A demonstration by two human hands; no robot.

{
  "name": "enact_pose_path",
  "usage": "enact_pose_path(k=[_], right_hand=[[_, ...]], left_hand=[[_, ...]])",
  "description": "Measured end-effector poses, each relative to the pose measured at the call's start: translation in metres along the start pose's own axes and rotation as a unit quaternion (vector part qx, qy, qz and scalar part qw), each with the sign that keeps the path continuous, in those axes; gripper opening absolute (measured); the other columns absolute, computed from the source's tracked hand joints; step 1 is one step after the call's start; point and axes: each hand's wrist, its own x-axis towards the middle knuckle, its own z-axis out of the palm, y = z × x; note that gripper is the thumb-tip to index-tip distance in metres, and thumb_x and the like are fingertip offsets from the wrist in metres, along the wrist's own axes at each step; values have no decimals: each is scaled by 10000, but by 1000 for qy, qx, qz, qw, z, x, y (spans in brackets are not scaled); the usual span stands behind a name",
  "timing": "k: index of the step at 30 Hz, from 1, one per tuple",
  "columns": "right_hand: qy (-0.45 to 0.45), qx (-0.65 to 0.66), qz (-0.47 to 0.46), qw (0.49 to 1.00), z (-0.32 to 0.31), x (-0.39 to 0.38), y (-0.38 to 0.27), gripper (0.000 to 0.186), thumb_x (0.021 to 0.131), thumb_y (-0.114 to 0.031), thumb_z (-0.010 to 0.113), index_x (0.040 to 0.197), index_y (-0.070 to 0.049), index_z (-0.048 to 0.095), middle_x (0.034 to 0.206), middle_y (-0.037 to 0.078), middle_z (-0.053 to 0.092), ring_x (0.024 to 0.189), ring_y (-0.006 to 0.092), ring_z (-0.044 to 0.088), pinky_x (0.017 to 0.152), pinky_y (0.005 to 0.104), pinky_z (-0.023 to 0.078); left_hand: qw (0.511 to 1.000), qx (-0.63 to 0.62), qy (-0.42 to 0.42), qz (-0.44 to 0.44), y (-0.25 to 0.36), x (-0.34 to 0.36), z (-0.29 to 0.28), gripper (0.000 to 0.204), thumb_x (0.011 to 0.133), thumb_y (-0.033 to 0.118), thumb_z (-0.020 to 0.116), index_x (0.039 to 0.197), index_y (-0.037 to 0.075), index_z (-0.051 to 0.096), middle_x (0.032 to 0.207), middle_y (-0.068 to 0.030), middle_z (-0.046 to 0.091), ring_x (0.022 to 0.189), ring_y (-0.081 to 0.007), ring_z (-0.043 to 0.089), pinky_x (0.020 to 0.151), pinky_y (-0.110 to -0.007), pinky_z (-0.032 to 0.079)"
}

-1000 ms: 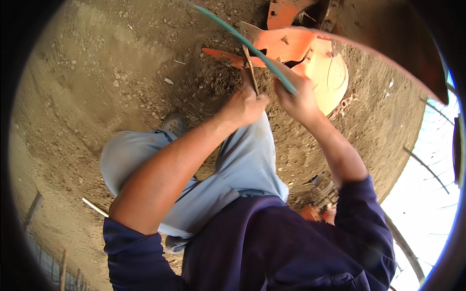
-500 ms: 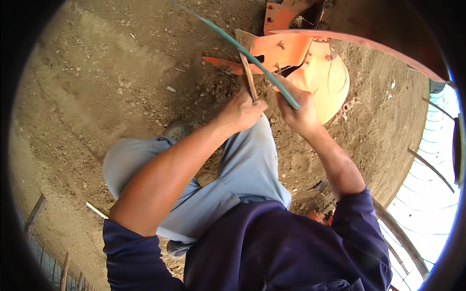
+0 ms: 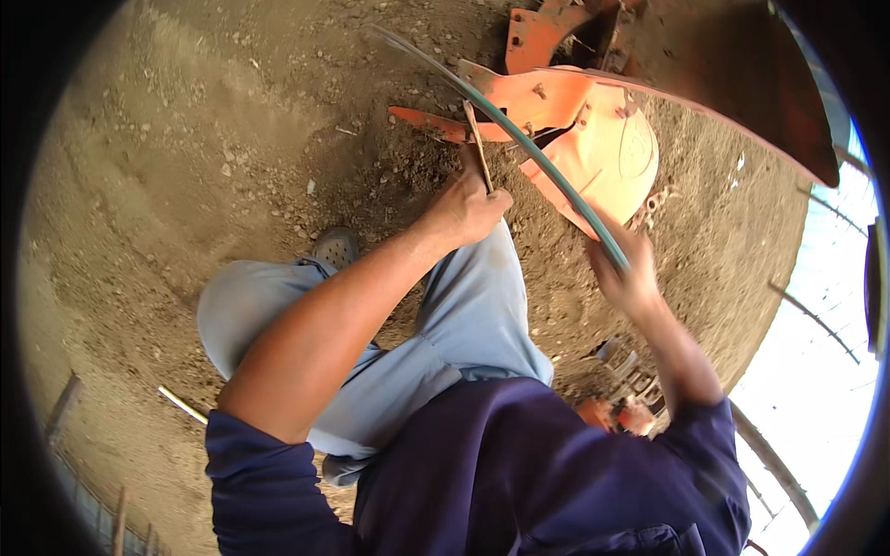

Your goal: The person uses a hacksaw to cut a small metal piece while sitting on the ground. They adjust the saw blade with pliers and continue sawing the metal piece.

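The left hand was closed around a thin stick and the right hand gripped a long green strip, both over the orange machine part on the dirt ground, the work apparently unfinished.

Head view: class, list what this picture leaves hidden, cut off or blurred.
- Green strip: lower end hidden inside the right hand.
- Right hand: motion-blurred, grip unclear.
- Thin stick: lower end hidden in the left hand.
- Orange machine: cut off by the top edge.
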Motion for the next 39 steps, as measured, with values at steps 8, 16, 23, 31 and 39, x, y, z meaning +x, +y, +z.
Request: enact_pose_path(k=[8,16,23,31,39], right_hand=[[54,78,-98,991,54,64,6,443,942,1,608,1384,20,633,900,232,744,696,291,727,665,398,576],[-12,19,10,1000,-24,-32,3,512,957,8,556,1457,-82,624,630,84,639,468,109,600,454,319,469],[14,39,-4,999,19,34,2,470,938,-12,595,1403,-47,653,869,243,735,671,226,732,641,418,582],[33,24,-80,996,34,51,9,511,928,-10,588,1436,-51,622,842,219,708,679,278,721,666,401,566],[-18,25,27,999,-29,-35,-6,499,923,68,535,1415,42,617,858,188,745,742,262,767,675,388,603]], left_hand=[[998,62,-10,-5,-1,-2,-3,909,904,195,584,1583,-131,76,1544,-368,346,1392,-425,501,1141,-449,431],[997,70,32,-9,-3,5,5,829,895,187,582,1534,-120,151,1329,-316,485,1180,-367,595,1007,-457,515],[999,33,-25,-27,-4,9,-2,890,889,170,576,1573,-118,84,1416,-364,444,1231,-392,590,1018,-444,520],[997,25,-7,-69,0,1,0,894,897,208,608,1582,-99,123,1496,-379,395,1348,-426,547,1125,-461,444],[998,10,-8,-60,0,1,-1,902,880,182,591,1595,-104,122,1556,-339,353,1442,-434,423,1195,-438,366]])
